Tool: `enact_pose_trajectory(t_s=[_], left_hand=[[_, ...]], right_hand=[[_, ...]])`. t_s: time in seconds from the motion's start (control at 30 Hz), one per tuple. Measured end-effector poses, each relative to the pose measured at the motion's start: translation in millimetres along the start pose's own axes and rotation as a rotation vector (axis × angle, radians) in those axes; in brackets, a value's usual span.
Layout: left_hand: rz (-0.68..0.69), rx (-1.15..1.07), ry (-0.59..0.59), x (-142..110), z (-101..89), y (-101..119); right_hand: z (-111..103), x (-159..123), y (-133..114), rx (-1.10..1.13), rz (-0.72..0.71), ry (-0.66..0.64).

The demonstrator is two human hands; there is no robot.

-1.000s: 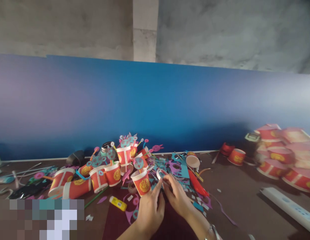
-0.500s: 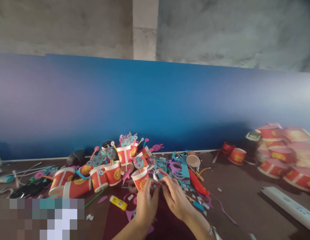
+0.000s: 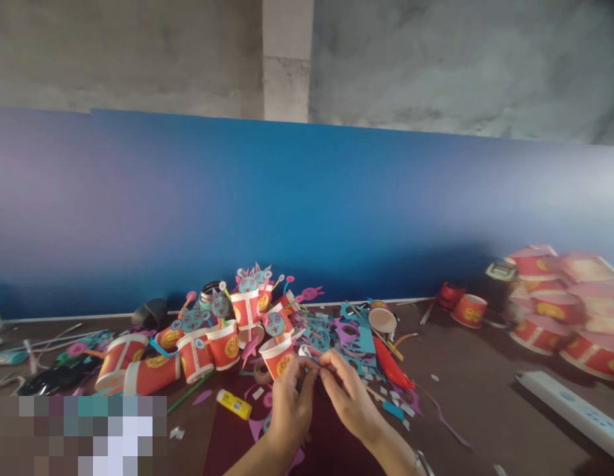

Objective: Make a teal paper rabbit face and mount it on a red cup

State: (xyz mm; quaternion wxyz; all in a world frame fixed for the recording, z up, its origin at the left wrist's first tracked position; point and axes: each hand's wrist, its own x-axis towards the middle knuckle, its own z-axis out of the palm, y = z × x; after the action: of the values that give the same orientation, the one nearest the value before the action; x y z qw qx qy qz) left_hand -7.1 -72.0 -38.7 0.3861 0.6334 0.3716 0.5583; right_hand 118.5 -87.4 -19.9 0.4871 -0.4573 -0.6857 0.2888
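Note:
My left hand [image 3: 293, 396] and my right hand [image 3: 350, 398] are close together over a dark maroon sheet [image 3: 331, 449] on the table. Both are closed in a pinch, fingertips almost touching. Between them shows part of a thin white strip [image 3: 310, 352]; its ends are hidden by the fingers. Just beyond my left hand leans a red paper cup [image 3: 277, 356] with a yellow print. A yellow glue stick [image 3: 234, 404] lies left of my left hand. Purple paper scraps [image 3: 257, 428] lie beside my left wrist.
Several decorated red cups [image 3: 195, 355] stand at the left. Cut teal and purple paper [image 3: 347, 334] lies behind the hands, with a red-orange object [image 3: 393, 362] to its right. Stacked red cups [image 3: 539, 332] and a white power strip [image 3: 574, 410] are at the far right.
The white strip stood up in a curved loop between my hands; now it is lower and mostly hidden behind the fingers. Both hands stay in nearly the same place.

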Motion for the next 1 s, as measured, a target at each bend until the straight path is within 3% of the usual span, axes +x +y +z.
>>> enact_pose_trajectory(t_s=[0.1, 0.2, 0.43, 0.53, 0.67, 0.73, 0.8, 0.9, 1.0], left_hand=[[0.015, -0.065, -0.004, -0.5, -0.5, 1.9], [-0.025, -0.186, -0.013, -0.2, 0.3, 0.6], [-0.192, -0.394, 0.011, 4.8, 3.8, 1.5], [-0.263, -0.453, 0.025, 5.5, 2.5, 3.7], [-0.359, -0.592, -0.022, 5.3, 2.3, -0.6], [-0.375, -0.662, -0.039, 5.4, 3.3, -4.7], [-0.405, -0.709, -0.051, 5.7, 4.2, -8.1], [-0.461, -0.736, -0.056, 6.2, 5.2, -11.1], [-0.508, -0.724, -0.086, 6.8, 6.3, -11.8]], right_hand=[[1.6, 1.4, -0.7, 0.174, 0.105, 0.003], [3.0, 1.9, -0.3, 0.182, 0.130, 0.013], [-0.3, 2.5, 16.5, -0.451, -0.162, 0.188], [-11.0, 5.9, 36.9, -0.654, -0.133, 0.227], [-24.5, 8.1, 55.7, -0.816, 0.066, 0.215], [-26.3, 8.8, 53.6, -0.789, 0.112, 0.257], [-24.6, 10.1, 44.4, -0.617, 0.063, 0.275], [-18.6, 12.1, 26.3, -0.192, 0.000, 0.165], [-12.8, 11.1, 14.6, -0.075, 0.028, 0.141]])
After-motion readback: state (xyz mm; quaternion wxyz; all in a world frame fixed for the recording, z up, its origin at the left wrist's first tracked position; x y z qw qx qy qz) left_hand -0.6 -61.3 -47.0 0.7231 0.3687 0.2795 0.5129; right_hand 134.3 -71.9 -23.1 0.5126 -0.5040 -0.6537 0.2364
